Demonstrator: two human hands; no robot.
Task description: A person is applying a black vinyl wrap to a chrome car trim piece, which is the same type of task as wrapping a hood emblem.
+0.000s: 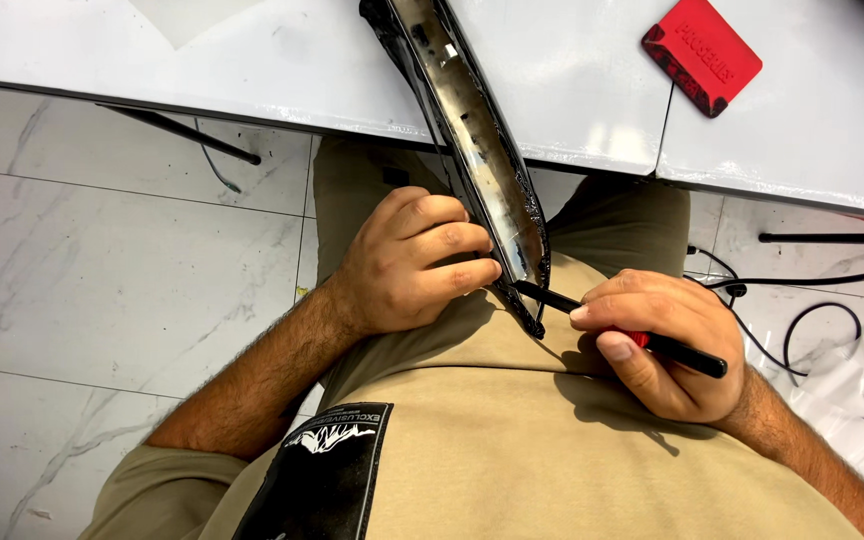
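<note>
Your right hand [667, 345] fingers pinch a slim black-and-red knife [642, 340], tip touching the lower end of the long black trim strip [482, 150]. Left hand [407, 265] fingers curl clenched around that strip's lower edge, just beside the tip. Strip overhangs the white desk [252, 60] edge above your lap. Red squeegee [702, 52] lies farther right, well apart.

A white table [252, 70] runs across the top of the frame. A red scraper [702, 52] lies on it at the upper right, and the far end of a long black trim strip [452, 90] rests on it at upper centre.
</note>
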